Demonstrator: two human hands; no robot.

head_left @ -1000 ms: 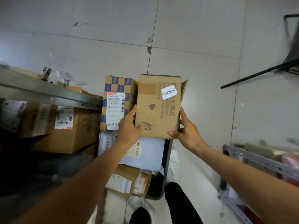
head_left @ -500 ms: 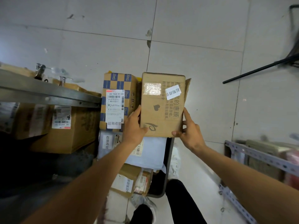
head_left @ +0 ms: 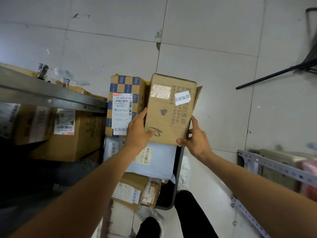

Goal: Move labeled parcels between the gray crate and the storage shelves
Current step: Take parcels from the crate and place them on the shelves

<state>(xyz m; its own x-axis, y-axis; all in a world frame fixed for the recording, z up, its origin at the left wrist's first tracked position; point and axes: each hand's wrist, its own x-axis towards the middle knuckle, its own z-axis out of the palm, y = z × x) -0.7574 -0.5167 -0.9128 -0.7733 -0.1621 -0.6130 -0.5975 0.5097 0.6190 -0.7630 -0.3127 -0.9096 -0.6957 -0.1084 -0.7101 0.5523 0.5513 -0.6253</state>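
Tiled floor (head_left: 214, 31) with gray crate (head_left: 177, 177); left hand (head_left: 139, 133) and right hand (head_left: 197, 141) clasp the brown box (head_left: 169, 110) from either side, each grip pinching it, thumb on its face

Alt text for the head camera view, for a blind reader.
A person's left hand and right hand grip a brown cardboard box over a gray crate packed with labeled parcels, beside a blue-checkered box.
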